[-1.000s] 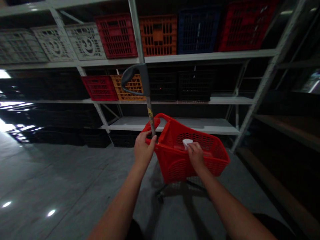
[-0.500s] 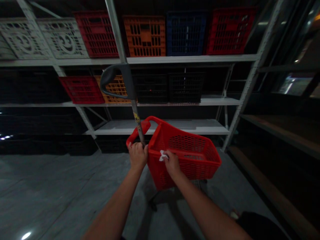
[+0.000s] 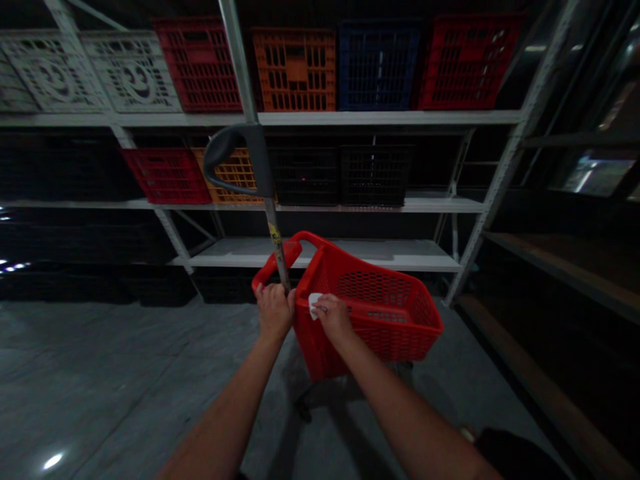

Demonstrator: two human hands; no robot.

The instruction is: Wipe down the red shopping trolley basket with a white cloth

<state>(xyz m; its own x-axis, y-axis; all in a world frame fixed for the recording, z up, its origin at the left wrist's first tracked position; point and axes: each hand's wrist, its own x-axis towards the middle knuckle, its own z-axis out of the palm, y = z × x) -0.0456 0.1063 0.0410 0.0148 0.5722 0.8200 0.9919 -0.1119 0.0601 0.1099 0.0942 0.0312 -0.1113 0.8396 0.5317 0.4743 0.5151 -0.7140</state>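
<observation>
Leftward along the near rim of the red cart, the right hand has moved since a second ago, pinching a white cloth near the left hand. The hands are apart; the left's fingers curl beside the pole and red handle, though I cannot tell which they grip. Slotted floor shows inside the cart, its long axis running left to right, handle leftward. Behind, shelves hold crates, contents indistinct; the tilted pole crosses before them.
</observation>
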